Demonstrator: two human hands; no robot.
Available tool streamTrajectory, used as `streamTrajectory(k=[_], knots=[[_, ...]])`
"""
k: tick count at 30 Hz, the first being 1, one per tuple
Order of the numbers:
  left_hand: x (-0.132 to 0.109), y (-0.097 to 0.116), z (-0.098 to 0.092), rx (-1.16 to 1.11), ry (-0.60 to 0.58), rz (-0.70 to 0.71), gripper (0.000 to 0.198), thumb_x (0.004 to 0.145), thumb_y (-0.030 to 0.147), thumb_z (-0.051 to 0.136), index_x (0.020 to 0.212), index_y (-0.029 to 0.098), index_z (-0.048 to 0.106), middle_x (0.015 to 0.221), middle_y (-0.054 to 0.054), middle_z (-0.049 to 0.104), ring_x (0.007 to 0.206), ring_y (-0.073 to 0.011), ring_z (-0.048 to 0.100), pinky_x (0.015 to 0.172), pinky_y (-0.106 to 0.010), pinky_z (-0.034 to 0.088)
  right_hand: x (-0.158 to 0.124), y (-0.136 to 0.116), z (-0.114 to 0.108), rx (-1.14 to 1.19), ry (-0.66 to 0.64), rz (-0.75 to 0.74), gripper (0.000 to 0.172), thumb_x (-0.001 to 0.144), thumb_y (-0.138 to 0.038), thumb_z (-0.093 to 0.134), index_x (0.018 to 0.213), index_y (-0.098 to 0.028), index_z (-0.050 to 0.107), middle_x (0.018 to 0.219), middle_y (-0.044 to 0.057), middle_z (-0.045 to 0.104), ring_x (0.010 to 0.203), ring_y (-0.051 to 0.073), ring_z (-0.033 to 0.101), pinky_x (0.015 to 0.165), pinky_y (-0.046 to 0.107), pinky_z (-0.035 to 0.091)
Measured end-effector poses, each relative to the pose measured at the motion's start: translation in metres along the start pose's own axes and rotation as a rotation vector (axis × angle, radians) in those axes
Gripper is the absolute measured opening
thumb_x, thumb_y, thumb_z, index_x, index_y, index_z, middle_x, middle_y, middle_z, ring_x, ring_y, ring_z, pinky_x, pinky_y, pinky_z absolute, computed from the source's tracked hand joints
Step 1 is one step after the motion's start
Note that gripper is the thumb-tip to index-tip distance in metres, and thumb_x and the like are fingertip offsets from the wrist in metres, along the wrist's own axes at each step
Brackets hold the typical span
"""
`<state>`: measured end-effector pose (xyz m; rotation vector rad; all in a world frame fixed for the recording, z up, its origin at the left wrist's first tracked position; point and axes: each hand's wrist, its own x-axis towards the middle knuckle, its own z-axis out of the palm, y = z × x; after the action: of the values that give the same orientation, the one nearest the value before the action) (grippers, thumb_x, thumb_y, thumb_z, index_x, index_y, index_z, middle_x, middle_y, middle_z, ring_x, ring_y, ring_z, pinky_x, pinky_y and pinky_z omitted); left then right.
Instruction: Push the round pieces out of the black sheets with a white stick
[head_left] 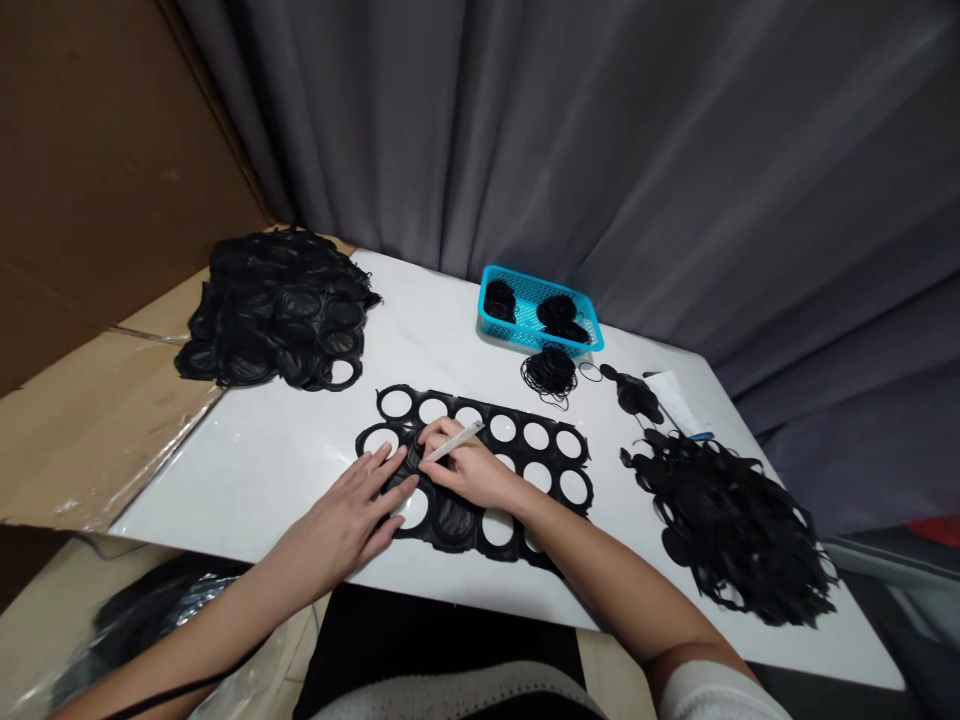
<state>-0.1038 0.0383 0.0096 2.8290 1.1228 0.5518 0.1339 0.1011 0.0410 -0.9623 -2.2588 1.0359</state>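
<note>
A black sheet with rows of round openings lies flat on the white table. White table shows through most openings, while a few hold dark film. My left hand rests palm down on the sheet's left part, fingers spread. Just right of it, my right hand grips a thin pale pen-like tool, its lower end at a dark-filled opening in the middle row. The fingers of my right hand hide the exact contact.
A black heap of ringed sheets sits at the back left. Behind the sheet stand a blue basket with black bundles and a loose black cord bundle. Tangled black scraps lie right, near white paper. Cardboard borders the left.
</note>
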Motion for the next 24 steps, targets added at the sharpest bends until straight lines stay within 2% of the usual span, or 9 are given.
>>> streamTrajectory(k=[7, 18, 22, 24], knots=[[0.001, 0.0, -0.001, -0.025, 0.02, -0.001, 0.046, 0.1, 0.026, 0.051, 0.146, 0.023, 0.051, 0.163, -0.012, 0.034, 0.148, -0.0335, 0.037, 0.116, -0.053, 0.041, -0.006, -0.003, 0.007, -0.053, 0.036, -0.016, 0.008, 0.097, -0.017, 0.058, 0.091, -0.022, 0.057, 0.116, 0.006, 0.055, 0.113, 0.02, 0.053, 0.102, 0.038, 0.044], [0.0, 0.001, -0.001, -0.018, 0.007, -0.004, 0.045, 0.101, 0.027, 0.051, 0.145, 0.024, 0.052, 0.164, -0.013, 0.033, 0.148, -0.0344, 0.037, 0.116, -0.053, 0.041, -0.003, -0.004, 0.002, -0.004, 0.012, 0.032, 0.012, 0.096, -0.018, 0.058, 0.085, -0.021, 0.056, 0.116, 0.005, 0.056, 0.106, 0.018, 0.056, 0.098, 0.035, 0.046], [0.0, 0.001, -0.001, -0.026, 0.02, -0.01, 0.046, 0.1, 0.026, 0.051, 0.146, 0.024, 0.051, 0.164, -0.012, 0.032, 0.148, -0.034, 0.037, 0.116, -0.052, 0.041, -0.008, -0.01, 0.014, -0.132, 0.066, 0.006, 0.006, 0.097, -0.017, 0.056, 0.093, -0.021, 0.059, 0.119, 0.008, 0.056, 0.112, 0.021, 0.053, 0.099, 0.038, 0.048], [0.0, 0.001, 0.0, -0.024, 0.023, -0.008, 0.045, 0.1, 0.026, 0.051, 0.145, 0.024, 0.052, 0.165, -0.013, 0.032, 0.148, -0.0345, 0.038, 0.116, -0.053, 0.041, -0.013, -0.014, 0.026, -0.256, 0.061, 0.002, 0.012, 0.096, -0.012, 0.053, 0.102, -0.021, 0.06, 0.125, 0.011, 0.055, 0.117, 0.025, 0.05, 0.096, 0.039, 0.05]])
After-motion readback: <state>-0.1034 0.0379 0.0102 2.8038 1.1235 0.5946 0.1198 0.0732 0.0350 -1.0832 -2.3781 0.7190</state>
